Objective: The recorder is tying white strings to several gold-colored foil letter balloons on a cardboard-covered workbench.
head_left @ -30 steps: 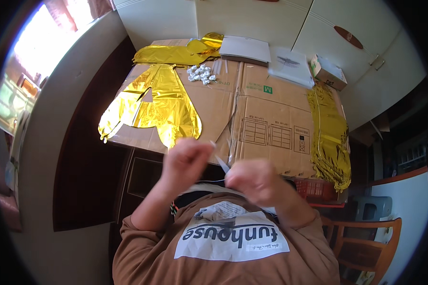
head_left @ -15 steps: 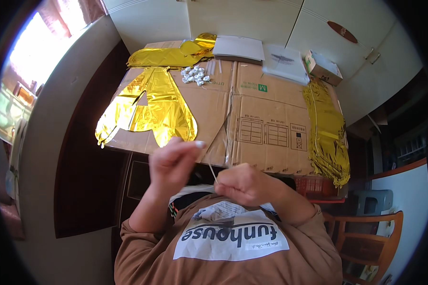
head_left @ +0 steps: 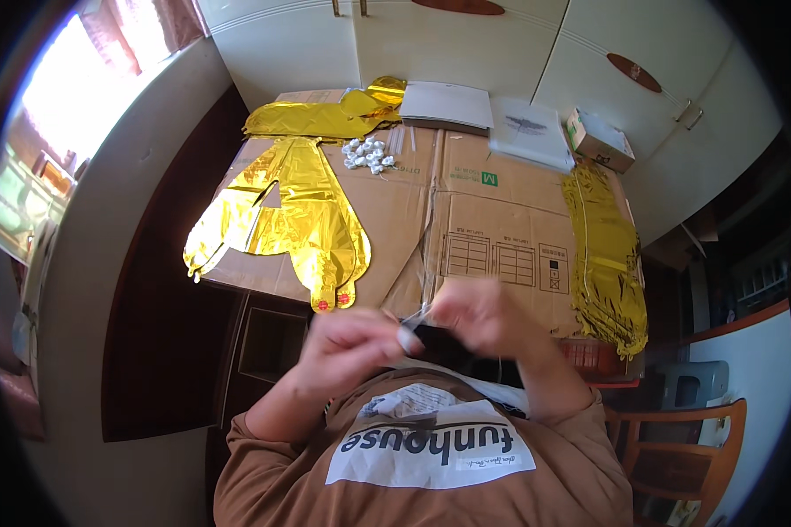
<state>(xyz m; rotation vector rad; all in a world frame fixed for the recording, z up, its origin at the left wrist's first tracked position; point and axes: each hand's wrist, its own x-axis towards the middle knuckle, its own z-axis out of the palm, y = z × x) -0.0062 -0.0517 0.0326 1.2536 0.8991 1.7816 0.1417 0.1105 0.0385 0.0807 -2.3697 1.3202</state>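
Note:
Close to my body, just off the table's front edge, my two hands work near each other. My left hand (head_left: 350,350) is closed, pinching a small white bundle (head_left: 408,339) at its fingertips. A thin pale string (head_left: 420,314) runs from there to my right hand (head_left: 482,316), whose fingers are closed on it and smeared by motion. Several similar small white bundles (head_left: 367,155) lie in a heap on the cardboard. Beyond my left hand lies a flat, deflated gold foil balloon (head_left: 330,220) shaped like a letter, with two tabs at the table edge.
Flattened cardboard (head_left: 395,237) covers the table. More folded gold foil (head_left: 294,120) lies at the back left, beside clear straws (head_left: 397,139). White sheets (head_left: 448,107), a clear plastic sleeve (head_left: 527,132) and a small box (head_left: 599,140) line the back. Gold fringe (head_left: 608,255) lies along the right; a wooden chair (head_left: 677,439) stands nearby.
My left hand has come down and right, nearer my right hand. My right hand has risen slightly to the right. The view has shifted a little, showing the balloon's tabs.

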